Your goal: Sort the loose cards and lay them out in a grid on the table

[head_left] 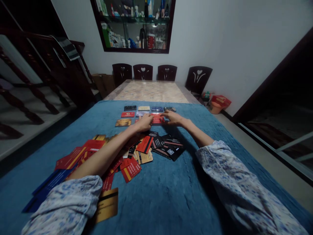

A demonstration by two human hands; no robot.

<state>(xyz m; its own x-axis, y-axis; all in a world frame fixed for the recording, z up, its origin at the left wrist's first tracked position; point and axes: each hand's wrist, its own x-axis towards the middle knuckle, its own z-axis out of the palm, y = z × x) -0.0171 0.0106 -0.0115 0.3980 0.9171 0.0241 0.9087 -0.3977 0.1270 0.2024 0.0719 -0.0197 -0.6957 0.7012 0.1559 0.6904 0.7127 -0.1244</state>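
Observation:
A red card lies at the right of the nearest row on the blue cloth. My left hand has its fingers curled at the card's left edge. At the other side, my right hand reaches in with fingers apart, fingertips at the right edge. Beyond are a black card, a cream card, a blue card and another black card. A red card with a light emblem and a gold card lie left of my hands. A pale card is partly covered by my left hand.
Loose cards lie in a heap under my left forearm, among them black cards, a red striped card, blue cards and a gold card. A blue cloth covers the near table. Chairs stand behind it.

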